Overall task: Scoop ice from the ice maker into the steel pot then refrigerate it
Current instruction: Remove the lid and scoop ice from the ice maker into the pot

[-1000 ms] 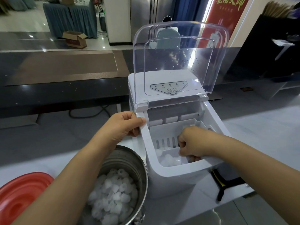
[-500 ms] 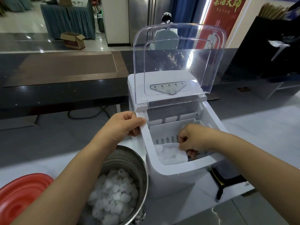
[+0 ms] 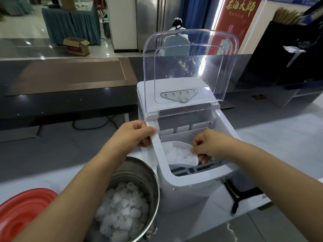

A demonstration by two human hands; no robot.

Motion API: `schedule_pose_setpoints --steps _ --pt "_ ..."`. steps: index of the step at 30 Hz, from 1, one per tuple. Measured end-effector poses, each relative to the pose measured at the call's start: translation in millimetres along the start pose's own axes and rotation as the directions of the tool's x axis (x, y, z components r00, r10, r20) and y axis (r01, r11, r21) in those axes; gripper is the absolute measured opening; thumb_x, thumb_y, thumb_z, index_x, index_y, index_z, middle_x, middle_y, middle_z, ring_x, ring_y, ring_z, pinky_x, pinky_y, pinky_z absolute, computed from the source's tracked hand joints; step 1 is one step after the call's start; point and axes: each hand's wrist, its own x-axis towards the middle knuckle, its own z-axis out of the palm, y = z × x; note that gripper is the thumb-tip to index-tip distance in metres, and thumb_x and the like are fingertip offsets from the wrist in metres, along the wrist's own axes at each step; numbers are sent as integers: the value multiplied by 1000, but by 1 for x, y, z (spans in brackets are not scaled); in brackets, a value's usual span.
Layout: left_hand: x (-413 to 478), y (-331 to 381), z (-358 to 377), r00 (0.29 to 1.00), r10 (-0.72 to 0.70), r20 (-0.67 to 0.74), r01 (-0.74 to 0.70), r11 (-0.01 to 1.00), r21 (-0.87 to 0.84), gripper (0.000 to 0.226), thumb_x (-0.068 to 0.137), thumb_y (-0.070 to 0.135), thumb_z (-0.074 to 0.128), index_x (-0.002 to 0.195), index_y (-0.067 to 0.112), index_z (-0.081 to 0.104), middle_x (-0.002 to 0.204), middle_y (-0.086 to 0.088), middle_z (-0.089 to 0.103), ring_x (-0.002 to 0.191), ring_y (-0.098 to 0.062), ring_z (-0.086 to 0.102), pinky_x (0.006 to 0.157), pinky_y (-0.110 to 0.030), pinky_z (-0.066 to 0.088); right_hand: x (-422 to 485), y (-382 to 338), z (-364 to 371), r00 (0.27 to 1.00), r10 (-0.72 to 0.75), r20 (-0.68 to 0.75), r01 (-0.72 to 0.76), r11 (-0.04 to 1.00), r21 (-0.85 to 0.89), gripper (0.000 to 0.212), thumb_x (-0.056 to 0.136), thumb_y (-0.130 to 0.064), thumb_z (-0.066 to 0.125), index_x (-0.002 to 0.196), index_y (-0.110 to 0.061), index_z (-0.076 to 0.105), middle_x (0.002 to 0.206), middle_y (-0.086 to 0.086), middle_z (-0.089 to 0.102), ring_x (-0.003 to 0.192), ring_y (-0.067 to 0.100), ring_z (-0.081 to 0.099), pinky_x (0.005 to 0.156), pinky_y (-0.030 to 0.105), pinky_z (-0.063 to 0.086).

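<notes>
The white ice maker point(image 3: 188, 194) stands on the counter with its clear lid point(image 3: 190, 67) raised upright. My left hand point(image 3: 132, 137) grips the left rim of its opening. My right hand point(image 3: 208, 144) is inside the opening, shut on a white plastic scoop point(image 3: 180, 154) full of ice, lifted above the slotted basket floor. Just left of the machine stands the steel pot point(image 3: 139, 173), holding a heap of ice pieces point(image 3: 122, 212); my left forearm crosses over its near side.
A red lid point(image 3: 22, 212) lies at the lower left on the white counter point(image 3: 288, 137). A black and yellow tool point(image 3: 236, 196) lies right of the machine near the counter edge. A dark bar counter runs behind.
My right hand has raised the scoop out of the basket, now loaded with ice and shifted left toward the pot side. My left hand has stayed on the rim.
</notes>
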Motion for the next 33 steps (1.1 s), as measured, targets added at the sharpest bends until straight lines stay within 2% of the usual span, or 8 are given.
schedule_pose_setpoints --steps 5,8,11,20,26,30,33 --pt "-1 1 1 1000 0 -4 0 1000 -3 22 85 17 65 66 9 55 62 -8 62 59 -17 57 68 -31 52 -7 -1 -5 1000 16 -25 -13 995 95 26 89 -10 62 64 -11 54 55 4 62 42 12 59 43 15 41" --pt "-2 1 1 1000 1 -4 -1 1000 -20 24 85 15 65 64 10 54 59 -7 61 59 -18 56 68 -32 52 -12 0 -9 999 16 -45 -8 986 168 22 88 -7 63 66 -8 57 55 7 61 43 15 57 52 25 48" --pt "-4 2 1 1000 3 -4 -4 1000 -29 25 85 15 64 63 10 53 61 -9 60 60 -20 55 69 -33 52 -17 1 -13 997 20 -72 -5 979 205 22 87 -7 63 67 -8 57 54 7 61 43 16 57 54 26 50" --pt "-14 6 -3 999 51 -5 -51 999 10 26 87 21 65 68 7 55 58 -4 59 58 -16 54 68 -31 51 -44 -9 -21 990 0 -143 34 970 239 17 87 -3 64 70 -4 60 52 7 60 47 17 56 54 27 52" --pt "-25 3 -17 998 57 -37 -56 998 32 32 89 27 61 63 10 57 55 -1 58 57 -15 54 70 -36 52 -67 -27 -19 987 -30 -158 68 968 243 17 86 -3 65 69 -3 61 53 8 61 49 17 55 52 25 52" --pt "-38 3 -31 997 60 -45 -58 998 40 31 89 24 62 62 10 56 54 -1 58 50 -8 53 62 -27 48 -83 -42 -10 983 -75 -168 115 964 242 18 85 -5 66 69 -3 61 54 8 61 50 19 55 50 26 50" --pt "-48 5 -42 996 71 -60 -68 996 53 29 90 22 62 65 7 57 54 -1 58 53 -12 53 60 -26 48 -95 -55 1 985 -90 -144 124 961 249 17 86 -3 65 70 -2 60 53 8 61 47 17 54 48 25 48"
